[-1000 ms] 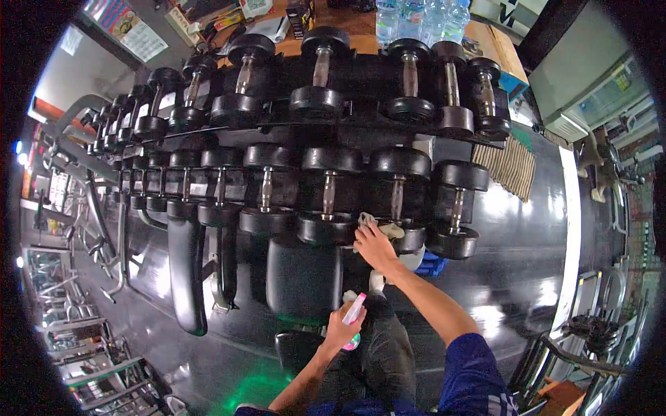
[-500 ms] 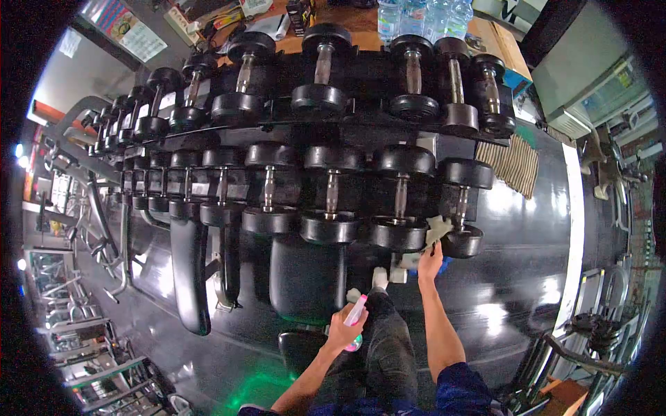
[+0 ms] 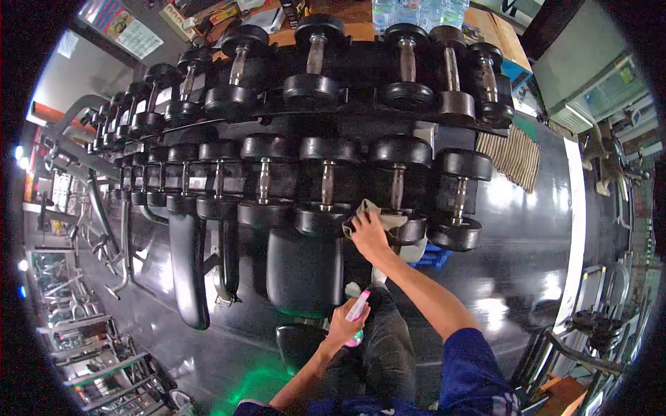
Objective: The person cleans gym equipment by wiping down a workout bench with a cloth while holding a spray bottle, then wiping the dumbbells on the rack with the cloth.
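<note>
My right hand (image 3: 368,234) presses a light cloth (image 3: 390,220) on the near head of a lower-row dumbbell (image 3: 397,187), second from the right end. Part of that head is hidden behind the hand and cloth. Just left of it lies another dumbbell (image 3: 327,184). My left hand (image 3: 343,324) is wrapped round a spray bottle (image 3: 359,305) with a pink and white top, held low over my legs, near a black padded bench (image 3: 305,274).
An upper row of dumbbells (image 3: 316,55) runs along the rack. Water bottles (image 3: 420,14) stand behind it. A striped mat (image 3: 510,158) lies right of the rack. Another bench pad (image 3: 187,270) stands to the left.
My right hand and the cloth went right to the gap by the end dumbbell, then came back left onto the second one. My left hand has barely moved.
</note>
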